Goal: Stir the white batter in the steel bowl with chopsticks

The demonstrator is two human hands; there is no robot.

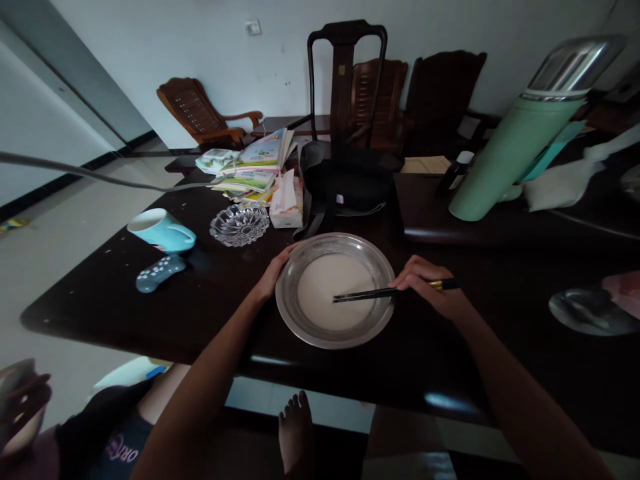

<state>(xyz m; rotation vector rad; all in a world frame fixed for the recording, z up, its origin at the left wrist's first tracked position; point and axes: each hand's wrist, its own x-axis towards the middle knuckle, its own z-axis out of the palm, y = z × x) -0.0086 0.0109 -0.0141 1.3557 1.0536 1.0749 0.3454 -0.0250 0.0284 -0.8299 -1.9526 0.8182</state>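
Fingers of right hand point(434, 283) pinched round slim black chopsticks with gold band point(370, 294); long axis near-level, tips pointing left over milky off-white liquid point(330, 277), contact unclear. Round silver metal bowl point(330, 339) lies left of them, between hands. Left hand point(275, 272) against its left rim; fingertips partly hidden, can't tell grip. Beyond: clear ribbed glass dish point(240, 225).

One bowl point(286, 293), two chopsticks point(363, 295), one mug point(158, 228), one game controller point(160, 273), one glass dish point(240, 225), one flask point(517, 143).
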